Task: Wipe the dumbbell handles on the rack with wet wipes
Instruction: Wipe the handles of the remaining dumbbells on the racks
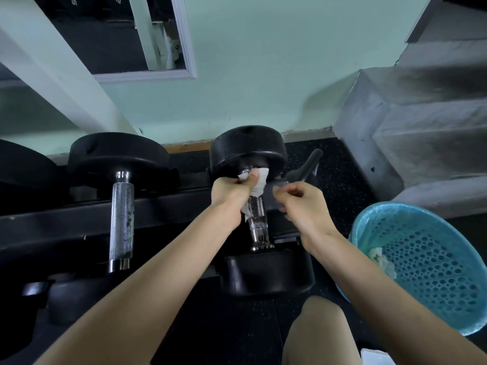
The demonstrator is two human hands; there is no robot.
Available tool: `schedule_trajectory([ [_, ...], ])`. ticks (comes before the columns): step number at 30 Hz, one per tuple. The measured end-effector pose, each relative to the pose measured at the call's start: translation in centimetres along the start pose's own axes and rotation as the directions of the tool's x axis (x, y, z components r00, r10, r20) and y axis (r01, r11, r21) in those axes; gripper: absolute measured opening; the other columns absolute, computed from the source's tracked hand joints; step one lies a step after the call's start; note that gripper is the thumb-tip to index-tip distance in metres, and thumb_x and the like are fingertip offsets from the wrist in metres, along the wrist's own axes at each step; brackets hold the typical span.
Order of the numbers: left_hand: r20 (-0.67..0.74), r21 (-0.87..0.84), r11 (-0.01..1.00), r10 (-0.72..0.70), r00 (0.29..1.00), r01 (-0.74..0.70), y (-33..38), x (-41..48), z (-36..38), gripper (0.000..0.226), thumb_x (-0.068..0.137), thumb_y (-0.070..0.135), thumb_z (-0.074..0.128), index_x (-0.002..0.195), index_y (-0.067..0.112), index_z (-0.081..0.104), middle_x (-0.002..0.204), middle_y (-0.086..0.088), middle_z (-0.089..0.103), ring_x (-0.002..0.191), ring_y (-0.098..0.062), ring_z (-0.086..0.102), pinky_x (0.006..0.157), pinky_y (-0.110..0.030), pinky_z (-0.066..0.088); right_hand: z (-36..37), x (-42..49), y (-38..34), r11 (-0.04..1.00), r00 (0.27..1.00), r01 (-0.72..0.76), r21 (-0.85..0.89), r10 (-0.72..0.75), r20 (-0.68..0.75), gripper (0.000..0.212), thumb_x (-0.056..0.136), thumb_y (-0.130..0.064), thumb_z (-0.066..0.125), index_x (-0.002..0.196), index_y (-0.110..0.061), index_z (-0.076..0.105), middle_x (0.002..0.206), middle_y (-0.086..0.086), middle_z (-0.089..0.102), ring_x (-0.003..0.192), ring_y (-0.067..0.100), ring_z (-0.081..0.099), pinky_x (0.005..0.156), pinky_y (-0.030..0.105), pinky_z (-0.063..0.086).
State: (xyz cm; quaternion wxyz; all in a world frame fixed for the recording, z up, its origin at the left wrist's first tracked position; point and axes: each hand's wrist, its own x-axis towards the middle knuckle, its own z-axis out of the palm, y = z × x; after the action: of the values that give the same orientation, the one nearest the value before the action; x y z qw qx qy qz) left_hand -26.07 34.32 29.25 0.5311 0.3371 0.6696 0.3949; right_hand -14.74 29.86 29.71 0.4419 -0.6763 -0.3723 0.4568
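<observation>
From my remote seat I see the left hand (232, 191) curled round a white wet wipe (257, 184), thumb on top, pressing the crumpled, soft sheet against the far end of the dumbbell handle (257, 210). That handle is chrome, with a cross-hatched knurled grip and smooth polished collars. It runs between two thick, round, matte black heads, the far head (249, 148) and the near head (266, 272). The dumbbell lies on the black rack (52, 225), at its right-hand end.

The right hand (303, 204) hovers just beside the handle without touching it. Its fingers are loosely curled, thumb and forefinger close together. The fingertips are a little blurred, and I make out nothing held in them.

To the left lies a second dumbbell, its long knurled steel second handle (121, 219) bare and speckled with dark spots. On the right sits a round teal plastic basket (427, 270), its wall pierced with small holes and lined with a thin clear bag. Crumpled pale wipes (379, 255) lie inside it. Rough grey concrete steps (421, 114) rise behind it, against a smooth mint-green wall (250, 75).
</observation>
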Motion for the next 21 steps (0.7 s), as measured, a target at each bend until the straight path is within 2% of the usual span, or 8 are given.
schedule_trajectory([
  [3,0.080,0.064,0.996,0.055,0.995,-0.060,-0.4,-0.1,-0.7,0.018,0.083,0.029,0.070,0.073,0.015,0.065,0.086,-0.008,0.069,0.080,-0.024,0.067,0.078,-0.034,0.055,0.1,-0.9,0.7,1.000,0.998,0.011,0.025,-0.010,-0.056,0.016,0.090,-0.024,0.061,0.078,-0.014,0.063,0.074,-0.002,0.062,0.070,0.010,0.056,0.068,0.024,0.046],
  [7,0.199,0.234,0.969,0.028,0.980,-0.076,-2.1,-1.7,-2.4,0.019,0.083,0.030,0.071,0.077,0.012,0.068,0.082,-0.006,0.069,0.076,-0.018,0.065,0.079,-0.032,0.056,-0.2,-1.2,1.0,0.986,0.972,0.006,0.169,0.034,-0.232,0.017,0.092,-0.017,0.056,0.077,-0.013,0.063,0.070,-0.001,0.062,0.067,0.009,0.057,0.071,0.027,0.050],
  [9,0.249,0.317,0.945,0.004,0.969,-0.085,-2.7,-2.4,-3.0,0.021,0.082,0.031,0.072,0.077,0.011,0.069,0.080,-0.004,0.067,0.076,-0.016,0.063,0.080,-0.030,0.053,-0.2,-1.3,1.1,0.987,0.974,-0.010,0.159,0.046,-0.222,0.018,0.092,-0.016,0.055,0.077,-0.012,0.063,0.071,-0.001,0.063,0.069,0.010,0.058,0.073,0.028,0.051],
  [12,0.258,0.250,0.965,0.014,0.966,-0.081,-1.2,-1.2,-2.6,0.019,0.081,0.023,0.073,0.072,0.009,0.065,0.072,-0.002,0.063,0.068,-0.013,0.059,0.070,-0.024,0.051,0.0,-1.3,1.2,0.994,0.984,0.011,0.107,0.009,-0.180,0.017,0.091,-0.014,0.056,0.077,-0.011,0.064,0.069,-0.001,0.062,0.067,0.010,0.056,0.070,0.026,0.049],
  [14,0.176,0.199,0.976,0.051,0.983,-0.086,0.4,0.1,-1.9,0.022,0.080,0.025,0.074,0.079,0.004,0.067,0.080,-0.007,0.068,0.072,-0.018,0.063,0.070,-0.030,0.055,-0.1,-1.4,1.2,0.997,0.985,0.026,0.078,-0.012,-0.174,0.018,0.092,-0.014,0.055,0.077,-0.010,0.063,0.068,-0.001,0.060,0.065,0.010,0.053,0.066,0.022,0.047],
  [16,0.162,0.191,0.976,0.076,0.984,-0.107,0.8,0.6,-1.3,0.028,0.081,0.029,0.072,0.084,0.003,0.066,0.087,-0.011,0.068,0.080,-0.022,0.066,0.077,-0.038,0.056,-0.2,-1.4,1.2,0.998,0.984,0.058,0.034,-0.051,-0.172,0.018,0.092,-0.014,0.054,0.078,-0.008,0.063,0.068,0.000,0.059,0.063,0.009,0.052,0.063,0.018,0.045],
  [19,0.229,0.378,0.904,0.118,0.966,-0.200,-0.3,-0.3,-2.0,0.029,0.084,0.035,0.068,0.084,0.006,0.065,0.077,-0.006,0.065,0.073,-0.017,0.063,0.068,-0.028,0.052,0.0,-1.4,1.2,0.997,0.984,0.070,0.026,-0.064,-0.164,0.017,0.092,-0.014,0.055,0.080,-0.006,0.064,0.069,0.002,0.060,0.065,0.010,0.053,0.065,0.022,0.048],
  [21,0.293,0.462,0.853,0.112,0.949,-0.243,-1.3,-1.1,-2.8,0.030,0.085,0.035,0.066,0.087,0.005,0.065,0.078,-0.004,0.062,0.075,-0.016,0.060,0.068,-0.022,0.047,0.1,-1.2,1.2,0.997,0.982,0.074,-0.002,-0.073,-0.173,0.017,0.091,-0.015,0.056,0.079,-0.006,0.065,0.070,0.001,0.062,0.067,0.010,0.056,0.069,0.025,0.050],
])
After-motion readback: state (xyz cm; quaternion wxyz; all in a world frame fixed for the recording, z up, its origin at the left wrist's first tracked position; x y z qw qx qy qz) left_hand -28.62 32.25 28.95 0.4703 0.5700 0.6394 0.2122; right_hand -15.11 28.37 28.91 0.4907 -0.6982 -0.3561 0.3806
